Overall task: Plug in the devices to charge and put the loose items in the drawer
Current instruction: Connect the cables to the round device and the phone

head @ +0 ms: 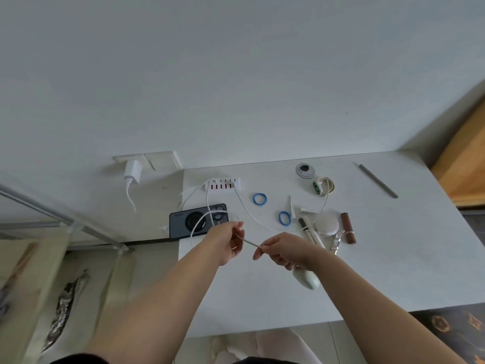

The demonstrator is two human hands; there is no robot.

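My left hand point(231, 243) and my right hand point(282, 249) pinch a white braided cable point(250, 243) stretched between them above the white desk point(262, 298). The cable loops back over a dark phone point(181, 224) lying face down at the desk's left edge and runs toward a white multi-port charger point(223, 183) by the wall. My right hand also holds a white oval device point(307, 279) that hangs below the wrist. Two blue hair ties point(259, 199) point(284, 218), a round white case point(326, 224), a white pen point(312, 235) and a brown stick point(348, 228) lie loose on the desk.
A white plug adapter point(132, 171) sits in a wall socket to the left of the desk. A smartwatch on a pale band point(324, 187) is near a cable grommet point(305, 169). A grey rod point(376, 179) lies at the back right. A metal rack point(65, 222) stands at the left.
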